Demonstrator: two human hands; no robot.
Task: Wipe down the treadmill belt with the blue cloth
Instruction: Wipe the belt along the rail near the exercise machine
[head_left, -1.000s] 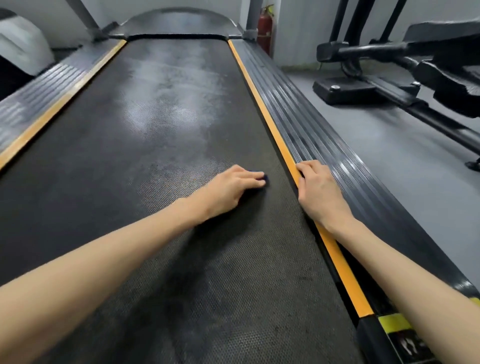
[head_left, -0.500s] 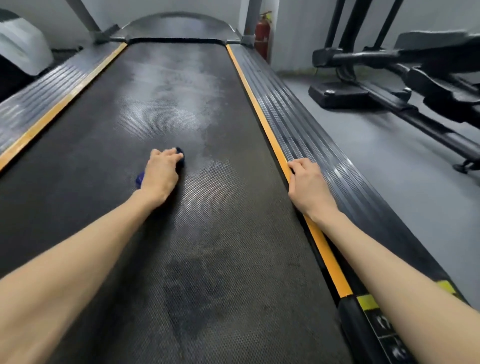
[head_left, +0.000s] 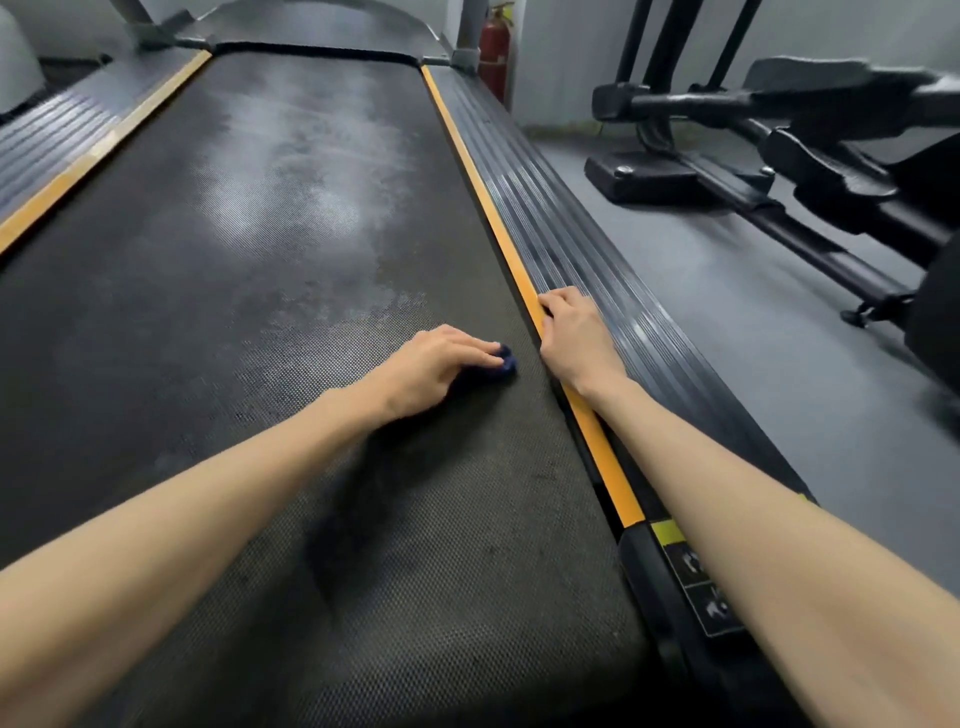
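Both hands are low on the treadmill. The left hand (head_left: 436, 371) presses the blue cloth (head_left: 505, 359) onto the treadmill belt (head_left: 260, 260) near its right edge. Its fingers (head_left: 467, 344) curl over the wad, so only a dark blue bit pokes out past the fingertips. Just beside it, the right hand (head_left: 574, 338) rests on the side rail (head_left: 602, 254), fingers hooked over the orange strip (head_left: 483, 171).

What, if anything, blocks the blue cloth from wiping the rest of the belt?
Nothing visible. The left hand holds the blue cloth on the belt; the right hand grips the side rail, off the belt.
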